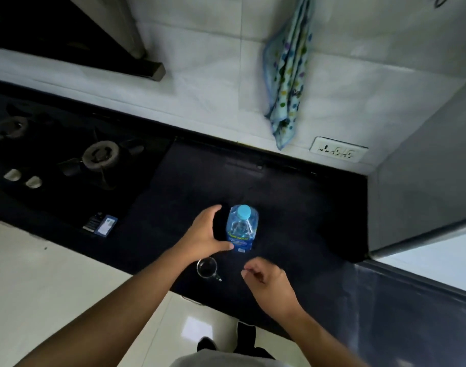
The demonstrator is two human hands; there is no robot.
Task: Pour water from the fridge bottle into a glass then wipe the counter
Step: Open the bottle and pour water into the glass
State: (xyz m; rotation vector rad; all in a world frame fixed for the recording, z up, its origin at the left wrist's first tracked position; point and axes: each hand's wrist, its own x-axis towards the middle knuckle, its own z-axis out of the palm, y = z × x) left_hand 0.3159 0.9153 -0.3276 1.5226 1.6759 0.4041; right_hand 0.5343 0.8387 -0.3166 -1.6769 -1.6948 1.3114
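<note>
Well to the left of the left hand [208,231] sits one stove [67,160] with two burners and two pale knobs [23,178] in view, and nearer that hand's left side lies one small blue box [102,223]. The left hand is spread in a wide C with nothing clasped. Its thumb tip touches the label of the one water bottle [242,229] and its forefinger stops just short of it. The bottle stands upright on the dark counter [292,207] just right of this hand, its one blue cap still on. One clear glass [206,267] with a handle stands just under the left wrist, between the two hands. The right hand [269,282] hovers near the counter's front edge, just below and right of the bottle, fingers loosely curled and holding nothing. Well beyond the right hand, one dotted cloth [287,75] hangs on the tiled wall, with one socket plate [337,149] beside its lower end.
</note>
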